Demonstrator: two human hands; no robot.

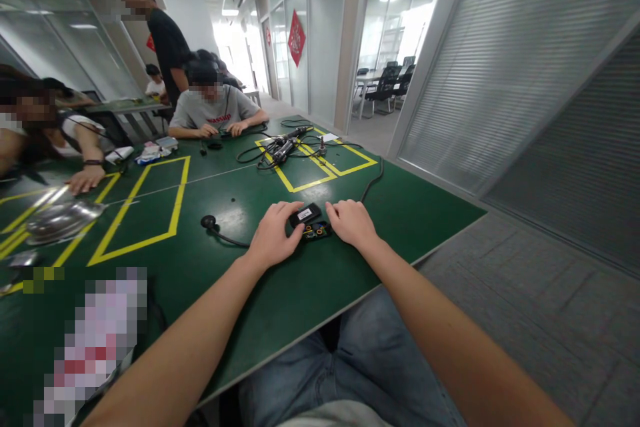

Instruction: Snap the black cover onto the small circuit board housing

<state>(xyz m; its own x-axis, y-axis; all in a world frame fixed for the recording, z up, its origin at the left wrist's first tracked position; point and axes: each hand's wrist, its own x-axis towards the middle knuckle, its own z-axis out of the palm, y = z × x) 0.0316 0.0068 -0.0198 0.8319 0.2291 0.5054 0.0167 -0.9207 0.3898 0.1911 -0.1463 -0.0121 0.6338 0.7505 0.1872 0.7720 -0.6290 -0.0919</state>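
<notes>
Between my hands on the green table lies a small black casing (317,231) with a circuit board and orange rings showing inside. Just behind it is a black cover (305,214) with a white label. My left hand (276,232) has its thumb and fingers around the left end of the cover, gripping it. To the right, my right hand (351,221) is beside the casing with its fingers curled together; whether anything small is between them is hidden. A black cable with a round black end (208,221) runs toward my left hand.
Tangled cables and black tools (286,147) lie at the back inside yellow tape. Metal bowls (63,217) stand at the left near a person's hand (86,179). Another person (215,110) works across the green table (425,200). A pixelated object lies front left.
</notes>
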